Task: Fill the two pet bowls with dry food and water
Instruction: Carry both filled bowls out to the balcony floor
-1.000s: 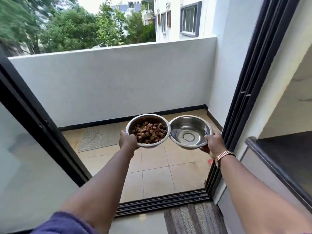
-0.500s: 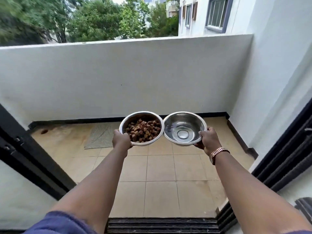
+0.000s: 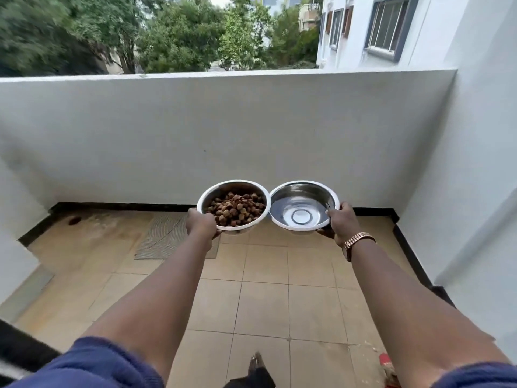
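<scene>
Two steel pet bowls are held out side by side at arm's length above the balcony floor, their rims almost touching. The left bowl (image 3: 212, 191) holds brown dry food (image 3: 236, 208), and my left hand (image 3: 201, 223) grips its near rim. The right bowl (image 3: 303, 189) has clear water in it, with my right hand (image 3: 342, 222) gripping its right rim, thumb over the edge. A gold watch (image 3: 358, 238) sits on my right wrist.
A tiled balcony floor (image 3: 265, 303) lies below, closed in by a white parapet wall (image 3: 223, 135) and a white side wall (image 3: 461, 191). A grey mat (image 3: 165, 236) lies left of centre. My bare foot (image 3: 256, 362) shows at the bottom; a red object (image 3: 386, 361) lies at bottom right.
I have stepped through the sliding door onto the balcony; the door frames have left the view. Both bowls stay held out in front, level, in the same grips.
</scene>
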